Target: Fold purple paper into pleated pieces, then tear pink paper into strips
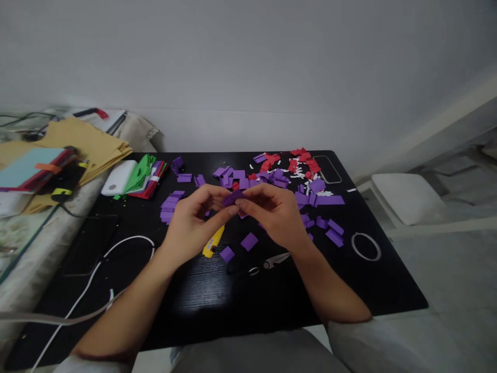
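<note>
A small piece of purple paper [234,197] is pinched between my left hand [198,220] and my right hand [274,210], above the middle of the black table. Thumbs and fingertips of both hands close on it from either side, partly covering it. Under my left hand lies a yellow utility knife [213,242], its upper end hidden. Two loose purple squares, one of them a purple paper square [249,241], rest between my wrists. A pair of scissors [272,261] lies near my right wrist, its blade tip reaching behind the arm.
Purple pieces [322,199], red scraps [306,160] and white slivers spread over the table's back right. A white ring [366,246] lies at right. Folded green paper [142,173] sits back left. A white cable [91,280] loops at left beside brown envelopes [85,142]. A wall stands behind.
</note>
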`<state>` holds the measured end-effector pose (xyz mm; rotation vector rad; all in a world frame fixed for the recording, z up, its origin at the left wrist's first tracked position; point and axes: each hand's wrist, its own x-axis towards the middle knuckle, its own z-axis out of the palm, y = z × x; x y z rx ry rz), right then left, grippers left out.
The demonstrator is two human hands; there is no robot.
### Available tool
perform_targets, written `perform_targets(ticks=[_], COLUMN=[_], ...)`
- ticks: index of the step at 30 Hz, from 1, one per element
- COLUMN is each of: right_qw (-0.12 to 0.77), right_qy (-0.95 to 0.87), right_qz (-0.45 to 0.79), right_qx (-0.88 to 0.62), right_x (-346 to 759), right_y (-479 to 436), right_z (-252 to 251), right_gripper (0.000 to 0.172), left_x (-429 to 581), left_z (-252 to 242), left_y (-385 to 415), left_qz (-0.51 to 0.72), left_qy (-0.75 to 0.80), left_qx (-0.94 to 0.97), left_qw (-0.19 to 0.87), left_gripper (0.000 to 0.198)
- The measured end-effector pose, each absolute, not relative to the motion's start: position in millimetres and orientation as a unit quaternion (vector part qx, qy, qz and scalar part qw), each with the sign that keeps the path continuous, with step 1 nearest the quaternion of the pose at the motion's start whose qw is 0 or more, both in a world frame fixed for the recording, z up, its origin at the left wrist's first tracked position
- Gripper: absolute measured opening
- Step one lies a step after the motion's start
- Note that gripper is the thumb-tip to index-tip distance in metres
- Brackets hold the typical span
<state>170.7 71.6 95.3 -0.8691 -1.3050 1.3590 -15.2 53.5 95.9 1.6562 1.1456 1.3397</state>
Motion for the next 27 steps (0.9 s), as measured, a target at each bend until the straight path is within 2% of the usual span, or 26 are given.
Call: perform_targets(ticks=[8,15,23,27], right_qw=[0.52,0.501,0.508,0.502], right_qy=[-0.53,-0.559,-0.559,-0.562], right_qz=[0.587,0.593,0.581,0.585], right_qx=[-0.322,-0.29,-0.302,-0.299], right_x=[172.8,175.8,175.1,177.7], right_y=[71.2,71.2,70.3,69.0], right_z=[99.2,98.8,97.1,99.3], right_gripper=[0.027,0.025,0.023,0.035], left_x=[-16.9,-17.4,-17.1,-14.3], left_z=[95.5,98.2,96.0,94.8], left_y=[56.6,58.6,56.6,55.0], left_qz=[0.557,0.551,0.548,0.585], left_qy=[0.405,0.412,0.411,0.411], left_qx=[0.575,0.568,0.587,0.588], left_qw=[0.442,0.451,0.432,0.378], left_gripper=[0.029,0.019,0.015,0.021])
